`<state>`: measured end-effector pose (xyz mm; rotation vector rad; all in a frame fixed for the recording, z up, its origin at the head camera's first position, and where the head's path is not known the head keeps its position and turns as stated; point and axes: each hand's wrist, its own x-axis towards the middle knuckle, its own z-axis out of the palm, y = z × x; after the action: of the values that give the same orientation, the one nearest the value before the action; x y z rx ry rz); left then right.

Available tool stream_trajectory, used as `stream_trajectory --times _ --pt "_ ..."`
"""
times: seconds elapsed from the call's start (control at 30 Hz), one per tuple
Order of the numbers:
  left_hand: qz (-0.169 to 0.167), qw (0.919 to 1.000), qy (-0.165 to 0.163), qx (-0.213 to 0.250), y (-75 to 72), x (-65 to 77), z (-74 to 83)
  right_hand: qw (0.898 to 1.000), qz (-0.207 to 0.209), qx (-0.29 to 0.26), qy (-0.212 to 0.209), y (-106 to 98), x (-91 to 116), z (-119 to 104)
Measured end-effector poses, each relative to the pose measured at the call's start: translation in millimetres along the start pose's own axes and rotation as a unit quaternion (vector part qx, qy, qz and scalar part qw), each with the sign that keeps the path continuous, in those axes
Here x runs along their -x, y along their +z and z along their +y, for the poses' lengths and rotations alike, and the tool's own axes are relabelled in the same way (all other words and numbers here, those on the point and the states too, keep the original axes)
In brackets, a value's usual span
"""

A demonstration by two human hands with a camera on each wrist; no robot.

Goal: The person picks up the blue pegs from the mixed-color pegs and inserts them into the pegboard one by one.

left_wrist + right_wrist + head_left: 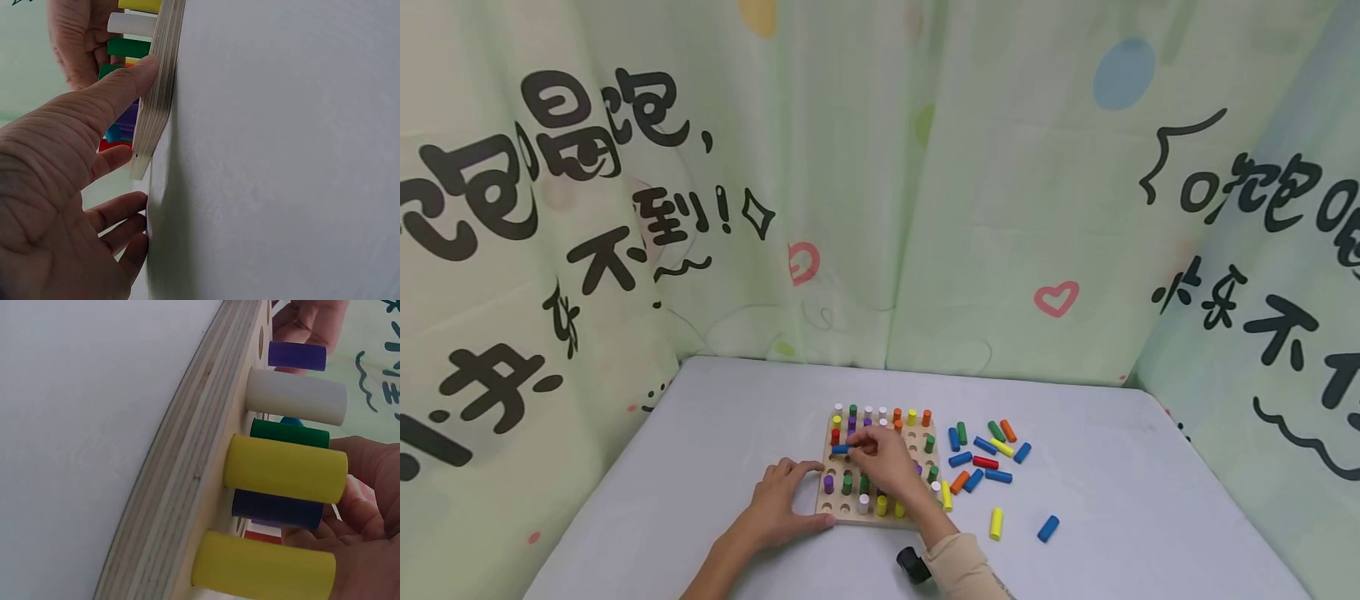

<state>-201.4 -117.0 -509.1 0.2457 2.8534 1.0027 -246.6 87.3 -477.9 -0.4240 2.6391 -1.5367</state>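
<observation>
A wooden pegboard point(836, 505) lies on the table, its holes partly filled with coloured pegs. Between thumb and fingers, my right hand point(887, 460) pinches a blue peg point(839, 449) that lies sideways over the board's left part, beside a red peg point(835, 436). My left hand point(777, 505) rests at the board's near left corner. In the left wrist view its thumb point(128, 81) touches the board's layered side point(153, 112), and the other fingers stay loosely extended. Yellow pegs point(284, 469) stand in the near row in the right wrist view, partly covering the right hand.
Loose pegs in several colours lie right of the board, among them a red peg point(985, 462). A yellow peg point(996, 524) and a blue peg point(1048, 528) lie nearer the front. A black object point(913, 565) sits by the right sleeve. Printed curtains point(880, 183) surround the table.
</observation>
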Motion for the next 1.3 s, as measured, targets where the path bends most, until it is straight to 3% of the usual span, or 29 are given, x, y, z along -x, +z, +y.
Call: stream_trajectory --times 0.1,0.5,1.3 --pt "-0.001 1.0 0.004 0.001 -0.1 0.1 -0.3 1.0 -0.005 0.012 -0.016 2.3 -0.7 -0.8" --pt "0.0 1.0 0.01 -0.002 0.9 0.4 -2.4 0.999 -0.004 0.036 -0.014 10.3 -3.7 -4.0" --pt "0.003 0.9999 0.009 -0.004 1.4 -0.5 -1.1 0.999 0.015 0.022 -0.024 7.4 6.2 -11.0"
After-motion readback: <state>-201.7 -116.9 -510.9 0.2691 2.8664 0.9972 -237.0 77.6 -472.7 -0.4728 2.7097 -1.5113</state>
